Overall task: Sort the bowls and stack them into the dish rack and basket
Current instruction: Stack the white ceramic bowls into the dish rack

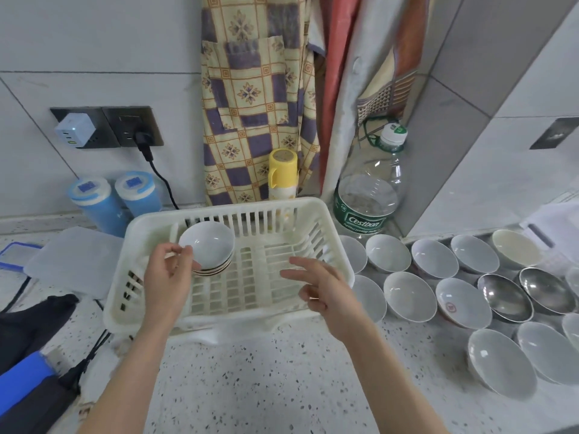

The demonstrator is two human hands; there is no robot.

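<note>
Left hand (pixel 167 274): over the near-left part of the dish rack, fingers curled at the near rim of the stacked bowls; whether the fingertips touch the rim cannot be told.
Right hand (pixel 319 288): held above the rack's near-right part, fingers loosely spread, holding nothing.
Dish rack (pixel 316 214): white slotted plastic, under both hands, on the speckled counter (pixel 266 386).
Stacked bowls (pixel 208 245): small white bowls nested in the rack's far-left corner, tilted, just beyond the left hand's fingertips.
Loose bowls (pixel 409 296): white bowls in rows on the counter to the right of the right hand; one (pixel 462 303) carries a red mark inside, too small to read.
Metal bowls (pixel 504 297): two shiny ones among the rows, further right.
Water bottle (pixel 372 186): large clear one beyond the right hand, green label reading "Cestbon".
Yellow cup (pixel 283 170): upturned on a bottle, beyond the rack between the hands.
Blue canisters (pixel 91 198): two beyond the left hand, lid labels unreadable.
</note>
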